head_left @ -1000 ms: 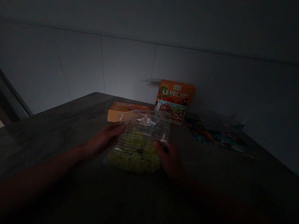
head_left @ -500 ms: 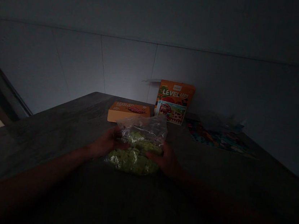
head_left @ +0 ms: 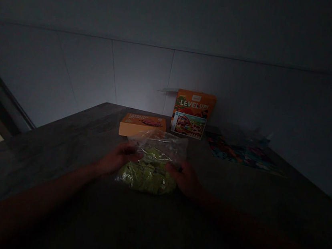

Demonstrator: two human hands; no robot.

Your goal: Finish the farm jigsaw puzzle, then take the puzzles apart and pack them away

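Note:
A clear plastic bag [head_left: 149, 177] full of yellow-green pieces, which look like puzzle pieces, rests on the dark table in front of me. My left hand [head_left: 121, 158] grips its left side, the thumb lying over the front. On the right side, my right hand [head_left: 186, 178] holds the bag with its thumb across the plastic. The bag's upper part stands up, crinkled and see-through, and overlaps an orange puzzle box [head_left: 142, 129] behind it. Dim light leaves the fingers behind the bag hidden.
An upright orange box [head_left: 195, 104] marked "LEVEL UP!" stands near the wall, a farm picture card [head_left: 189, 125] leaning on it. To the right, a colourful printed sheet [head_left: 242, 153] lies under crumpled clear plastic [head_left: 243, 135]. The grey table [head_left: 71, 133] meets the white wall [head_left: 142, 73].
The bag's top has sunk slightly and spread wider, baring more of the farm card. Both thumbs have shifted up a little on the plastic.

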